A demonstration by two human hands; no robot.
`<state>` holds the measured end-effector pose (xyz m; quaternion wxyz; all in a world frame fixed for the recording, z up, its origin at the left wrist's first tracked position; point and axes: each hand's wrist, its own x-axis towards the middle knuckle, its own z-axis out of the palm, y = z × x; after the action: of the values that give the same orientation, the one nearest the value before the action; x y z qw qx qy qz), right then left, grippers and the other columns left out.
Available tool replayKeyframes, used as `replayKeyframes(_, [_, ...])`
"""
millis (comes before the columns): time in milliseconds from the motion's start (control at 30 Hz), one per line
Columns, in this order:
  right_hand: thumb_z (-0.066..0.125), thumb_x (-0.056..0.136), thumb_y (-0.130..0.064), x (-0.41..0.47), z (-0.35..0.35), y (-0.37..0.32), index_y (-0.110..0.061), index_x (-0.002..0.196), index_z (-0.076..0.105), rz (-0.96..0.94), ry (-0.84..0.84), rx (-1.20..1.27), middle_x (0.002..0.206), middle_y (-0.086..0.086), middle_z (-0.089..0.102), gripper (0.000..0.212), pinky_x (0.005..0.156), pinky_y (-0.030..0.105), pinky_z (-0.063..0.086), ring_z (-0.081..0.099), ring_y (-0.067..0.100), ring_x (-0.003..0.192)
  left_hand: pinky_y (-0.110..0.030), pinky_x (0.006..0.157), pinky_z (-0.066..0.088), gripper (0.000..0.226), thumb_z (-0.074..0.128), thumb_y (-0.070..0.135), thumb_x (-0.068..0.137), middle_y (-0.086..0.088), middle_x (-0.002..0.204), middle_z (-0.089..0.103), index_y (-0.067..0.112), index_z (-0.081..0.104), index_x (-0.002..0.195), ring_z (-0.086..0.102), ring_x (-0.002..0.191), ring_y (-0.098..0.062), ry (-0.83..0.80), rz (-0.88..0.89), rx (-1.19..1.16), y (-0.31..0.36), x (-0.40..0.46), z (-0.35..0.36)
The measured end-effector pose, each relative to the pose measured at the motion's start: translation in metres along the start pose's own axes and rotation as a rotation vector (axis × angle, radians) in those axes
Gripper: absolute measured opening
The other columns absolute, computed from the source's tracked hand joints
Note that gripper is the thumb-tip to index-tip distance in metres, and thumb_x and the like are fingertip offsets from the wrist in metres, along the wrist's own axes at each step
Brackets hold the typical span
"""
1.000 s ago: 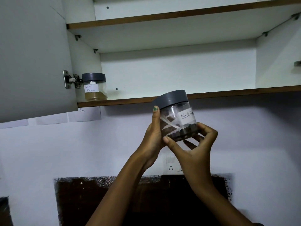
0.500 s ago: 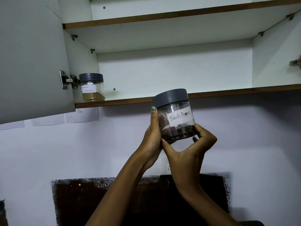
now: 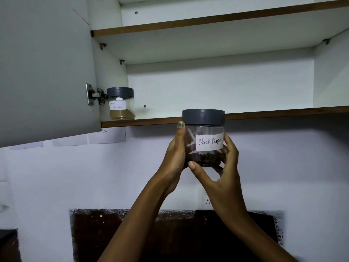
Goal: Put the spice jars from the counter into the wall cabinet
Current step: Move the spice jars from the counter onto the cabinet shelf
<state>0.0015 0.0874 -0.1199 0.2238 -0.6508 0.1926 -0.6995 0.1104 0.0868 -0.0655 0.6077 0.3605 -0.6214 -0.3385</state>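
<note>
I'm holding the Black Pepper jar [image 3: 204, 138] w/ both hands, raised in front of the wall, its grey lid level w/ the lower shelf [image 3: 273, 114] front edge and overlapping it in view. Jar isn't in the cabinet yet. Left hand [image 3: 176, 154] is wrapping the jar's left side, thumb up along the wall toward the lid, prob to steady it. Right hand [image 3: 223, 167] is cupping the base and right side, fingers curled round, taking the weight from below. Label is facing me, so probably orienting it to read once shelved. Further back, Garam Masala jar [image 3: 120, 104] is sitting on the lower shelf's far left, next to the hinge [image 3: 94, 94] of the open cabinet door [image 3: 45, 69]. Likely placing this one to its right.
</note>
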Motion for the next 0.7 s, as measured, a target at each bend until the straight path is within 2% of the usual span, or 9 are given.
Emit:
replayKeyframes(133, [0.069, 0.069, -0.041, 0.019, 0.016, 0.001, -0.03, 0.146, 0.019, -0.005, -0.045, -0.043, 0.144, -0.011, 0.036, 0.092, 0.103, 0.022, 0.043, 0.042, -0.002, 0.125, -0.03, 0.091, 0.054, 0.061, 0.025, 0.066, 0.087, 0.001, 0.115, 0.07, 0.031, 0.055, 0.127, 0.067, 0.106, -0.014, 0.062, 0.028, 0.019, 0.009, 0.007, -0.014])
replayKeyframes(233, [0.071, 0.074, -0.034, 0.039, 0.033, 0.002, -0.029, 0.145, 0.017, -0.033, -0.059, -0.034, 0.147, -0.004, 0.035, 0.089, 0.106, 0.027, 0.042, 0.04, 0.008, 0.131, -0.02, 0.088, 0.052, 0.048, 0.025, 0.056, 0.095, 0.008, 0.119, 0.065, 0.034, 0.05, 0.129, 0.063, 0.108, -0.006, 0.123, 0.095, 0.089, 0.015, 0.012, -0.024])
replayKeyframes(300, [0.073, 0.078, -0.023, 0.056, 0.048, 0.005, -0.023, 0.147, 0.018, -0.058, -0.065, -0.03, 0.147, 0.0, 0.035, 0.089, 0.107, 0.035, 0.042, 0.04, 0.012, 0.132, -0.021, 0.094, 0.048, 0.045, 0.031, 0.05, 0.097, 0.007, 0.131, 0.057, 0.032, 0.042, 0.137, 0.056, 0.117, -0.006, 0.18, 0.134, 0.137, 0.019, 0.018, -0.035])
replayKeyframes(400, [0.074, 0.078, -0.019, 0.082, 0.074, 0.008, -0.013, 0.147, 0.018, -0.12, -0.053, -0.061, 0.146, 0.007, 0.036, 0.089, 0.105, 0.042, 0.041, 0.04, 0.019, 0.133, -0.022, 0.1, 0.037, 0.054, 0.045, 0.047, 0.095, 0.008, 0.146, 0.039, 0.03, 0.032, 0.145, 0.043, 0.124, -0.003, 0.304, 0.176, 0.189, 0.026, 0.031, -0.05])
replayKeyframes(500, [0.073, 0.078, -0.018, 0.106, 0.103, 0.013, -0.009, 0.146, 0.018, -0.158, -0.046, -0.143, 0.147, 0.009, 0.036, 0.088, 0.104, 0.043, 0.042, 0.038, 0.021, 0.134, -0.03, 0.11, 0.035, 0.058, 0.051, 0.043, 0.094, 0.004, 0.147, 0.033, 0.023, 0.034, 0.145, 0.04, 0.128, -0.01, 0.46, 0.208, 0.283, 0.035, 0.051, -0.067])
replayKeyframes(633, [0.07, 0.081, -0.019, 0.128, 0.137, 0.026, -0.01, 0.147, 0.015, -0.177, -0.069, -0.258, 0.145, 0.011, 0.037, 0.087, 0.102, 0.045, 0.043, 0.043, 0.025, 0.13, -0.046, 0.107, 0.04, 0.055, 0.053, 0.038, 0.093, -0.004, 0.139, 0.049, 0.018, 0.039, 0.141, 0.047, 0.128, -0.022, 0.54, 0.19, 0.388, 0.034, 0.075, -0.09])
replayKeyframes(700, [0.066, 0.084, -0.02, 0.133, 0.151, 0.037, -0.009, 0.147, 0.012, -0.195, -0.064, -0.365, 0.143, 0.012, 0.041, 0.083, 0.106, 0.048, 0.036, 0.042, 0.023, 0.127, -0.051, 0.109, 0.034, 0.06, 0.052, 0.043, 0.092, -0.003, 0.141, 0.049, 0.021, 0.033, 0.144, 0.043, 0.131, -0.025, 0.575, 0.128, 0.532, 0.027, 0.082, -0.1])
